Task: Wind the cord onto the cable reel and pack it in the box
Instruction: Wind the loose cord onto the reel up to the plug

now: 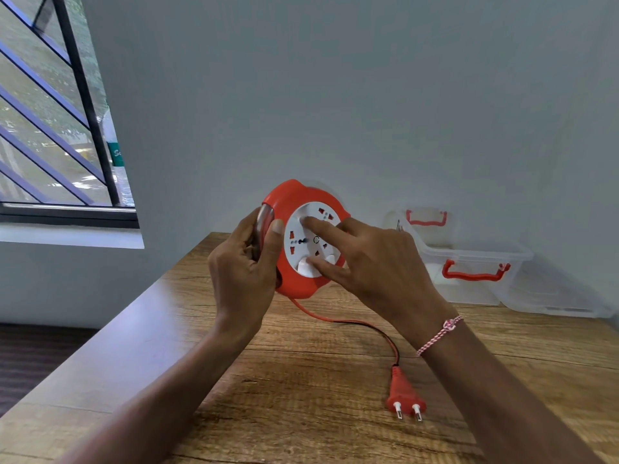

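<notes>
A round orange cable reel with a white socket face is held upright above the wooden table. My left hand grips its left rim, thumb on the front. My right hand rests on the white face, forefinger in the upper notch and thumb in the lower notch. A short length of orange cord hangs from the reel's underside and runs across the table to an orange two-pin plug lying near my right forearm.
A clear plastic box with red handles stands open at the back right against the wall, its clear lid beside it on the right. A barred window is at the left. The table's left edge drops to a dark floor.
</notes>
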Motion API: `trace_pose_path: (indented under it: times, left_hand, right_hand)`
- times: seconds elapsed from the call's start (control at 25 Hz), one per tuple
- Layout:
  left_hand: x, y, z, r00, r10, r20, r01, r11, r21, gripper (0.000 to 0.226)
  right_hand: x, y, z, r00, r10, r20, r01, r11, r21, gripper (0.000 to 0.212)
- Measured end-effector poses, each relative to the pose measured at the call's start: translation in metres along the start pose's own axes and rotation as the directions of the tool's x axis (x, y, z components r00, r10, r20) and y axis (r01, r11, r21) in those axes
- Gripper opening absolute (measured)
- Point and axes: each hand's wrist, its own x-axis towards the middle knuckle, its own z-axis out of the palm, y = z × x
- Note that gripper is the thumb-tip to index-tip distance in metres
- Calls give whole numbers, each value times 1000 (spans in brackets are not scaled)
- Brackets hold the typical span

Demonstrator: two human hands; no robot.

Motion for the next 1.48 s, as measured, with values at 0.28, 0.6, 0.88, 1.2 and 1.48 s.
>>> trace_pose_path:
  times: [0.28,0.6,0.88,1.2,1.48]
  left_hand:
    - [-3,2,0,997,67,36,-67,998,2,38]
    - [-2,5,-1,993,115,22,-115,993,37,38]
    - [-5,3,4,993,114,21,-115,992,49,49]
    - [-7,5,5,991,130,-33,-123,981,152,55]
    - [-1,-1,4,994,-7,-110,16,997,79,39]
  right_hand:
    - [-1,-6,4,996,33,-79,-33,999,10,65]
    - [0,-17,2,957,290,-16,-278,932,230,68]
    - [13,-34,-11,656,685,317,-689,372,622,51]
    - [17,-42,-20,388,522,759,-559,-521,645,33]
    - [18,-40,-27,508,401,762,-549,-531,645,30]
